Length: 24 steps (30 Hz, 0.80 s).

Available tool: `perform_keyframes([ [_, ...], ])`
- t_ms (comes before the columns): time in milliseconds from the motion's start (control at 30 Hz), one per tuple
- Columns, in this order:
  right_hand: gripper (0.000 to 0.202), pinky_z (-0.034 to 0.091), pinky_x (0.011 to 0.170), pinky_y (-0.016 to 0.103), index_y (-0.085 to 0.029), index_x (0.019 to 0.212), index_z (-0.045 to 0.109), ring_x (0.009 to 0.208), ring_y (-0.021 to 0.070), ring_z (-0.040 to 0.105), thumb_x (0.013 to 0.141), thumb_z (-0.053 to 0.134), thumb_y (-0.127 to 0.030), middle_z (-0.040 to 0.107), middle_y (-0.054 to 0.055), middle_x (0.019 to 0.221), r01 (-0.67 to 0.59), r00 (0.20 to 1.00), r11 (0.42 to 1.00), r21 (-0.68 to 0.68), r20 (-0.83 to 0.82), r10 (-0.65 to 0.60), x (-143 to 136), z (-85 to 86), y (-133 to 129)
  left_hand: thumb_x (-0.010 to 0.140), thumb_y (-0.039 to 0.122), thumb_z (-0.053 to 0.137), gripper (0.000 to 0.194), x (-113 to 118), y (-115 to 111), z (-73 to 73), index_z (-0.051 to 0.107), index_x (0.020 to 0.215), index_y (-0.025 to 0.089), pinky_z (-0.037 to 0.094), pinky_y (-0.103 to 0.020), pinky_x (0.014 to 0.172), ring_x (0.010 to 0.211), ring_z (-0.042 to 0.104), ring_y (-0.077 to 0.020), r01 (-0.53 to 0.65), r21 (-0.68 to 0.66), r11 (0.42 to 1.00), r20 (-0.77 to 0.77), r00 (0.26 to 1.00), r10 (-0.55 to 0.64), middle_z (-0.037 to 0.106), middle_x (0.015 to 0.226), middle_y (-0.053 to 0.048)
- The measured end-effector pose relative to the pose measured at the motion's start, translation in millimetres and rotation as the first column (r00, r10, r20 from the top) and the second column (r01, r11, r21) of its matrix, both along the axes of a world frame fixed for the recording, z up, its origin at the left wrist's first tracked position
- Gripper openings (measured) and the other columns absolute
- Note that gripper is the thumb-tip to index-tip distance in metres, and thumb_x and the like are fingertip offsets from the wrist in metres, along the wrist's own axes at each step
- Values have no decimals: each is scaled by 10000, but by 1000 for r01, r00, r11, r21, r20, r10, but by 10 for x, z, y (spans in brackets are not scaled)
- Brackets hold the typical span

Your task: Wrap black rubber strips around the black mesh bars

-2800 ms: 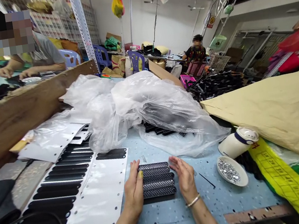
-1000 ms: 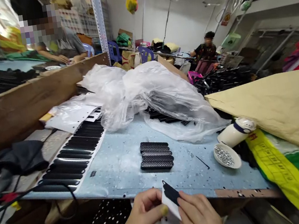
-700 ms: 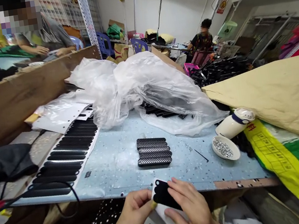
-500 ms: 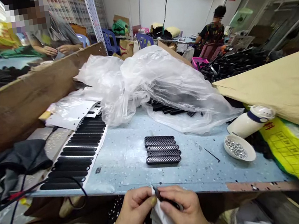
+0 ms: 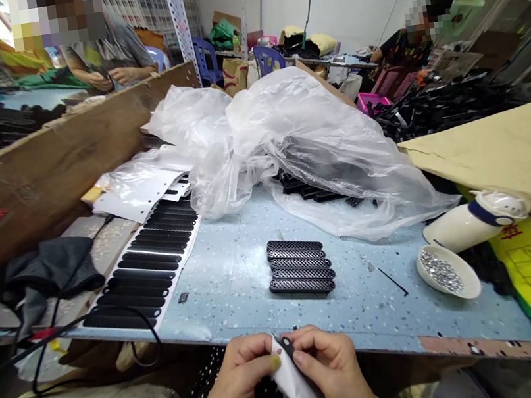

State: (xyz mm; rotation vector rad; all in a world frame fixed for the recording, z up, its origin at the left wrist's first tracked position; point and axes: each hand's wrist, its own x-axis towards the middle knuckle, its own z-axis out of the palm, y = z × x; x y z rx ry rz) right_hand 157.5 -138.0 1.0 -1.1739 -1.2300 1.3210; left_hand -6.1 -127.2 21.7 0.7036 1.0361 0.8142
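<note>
Just below the table's front edge, my left hand [image 5: 246, 375] pinches the end of a white strip of backing paper [image 5: 298, 387]. Close beside it, my right hand [image 5: 328, 366] is closed on a black strip [image 5: 287, 344] with a small hole at its tip. The two strips touch at the upper end, and my right fingers hide much of the black one. Behind my hands, several black perforated pieces [image 5: 299, 266] lie side by side on the blue table [image 5: 225, 265]. To the left, a white sheet [image 5: 172, 289] bears rows of black strips.
A bowl of small metal parts [image 5: 466, 272], a white bottle [image 5: 464, 226] and a thin black tool [image 5: 393, 281] are at the right. Plastic sheeting [image 5: 282, 110] covers black parts behind. A wooden board [image 5: 86, 136] edges the left. Two people sit farther back.
The view has shifted, so the table items appear farther right or lower. The black strip's holed tip now shows between my hands, and more of the white paper is visible.
</note>
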Motion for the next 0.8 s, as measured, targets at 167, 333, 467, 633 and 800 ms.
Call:
perform_keyframes([
  [167,170,527,909,377,-209,814,747,986,247,694,794,607,-115,749,96,992,-31,994,971,238,113,4,-92,-38,-93,681,486,748,341,-5,-99,-56,641,661,163,416,-257,639,684,482,-156,-234,-107,966,-59,972,228,571,672,3],
  [333,116,554,855,373,-184,784,715,964,260,699,852,626,-210,748,113,961,-27,1000,998,52,-1,27,-25,40,-74,812,511,556,436,-78,-144,-195,405,549,198,299,-244,511,545,372,-123,60,153,986,-414,910,9,382,549,37],
  [467,212,534,517,264,-171,829,660,579,172,670,868,665,-379,720,68,760,176,927,934,-310,-267,-263,257,164,156,854,283,447,312,-299,-226,-452,452,555,195,355,-276,558,552,516,-168,466,385,797,-826,559,72,551,567,-29],
  [633,150,545,596,260,-186,958,712,628,151,655,853,696,-291,697,40,748,225,974,974,19,-17,-224,395,198,275,864,253,518,190,-554,-171,-539,603,703,197,417,-261,536,547,624,-178,601,491,630,-863,434,258,654,628,-33],
  [800,200,549,672,301,-188,1010,718,777,189,648,841,647,-105,674,66,851,-7,931,877,480,324,-169,229,245,242,871,308,544,176,-392,27,-41,663,856,180,448,-228,498,488,564,-132,311,551,774,-688,694,210,585,568,16],
])
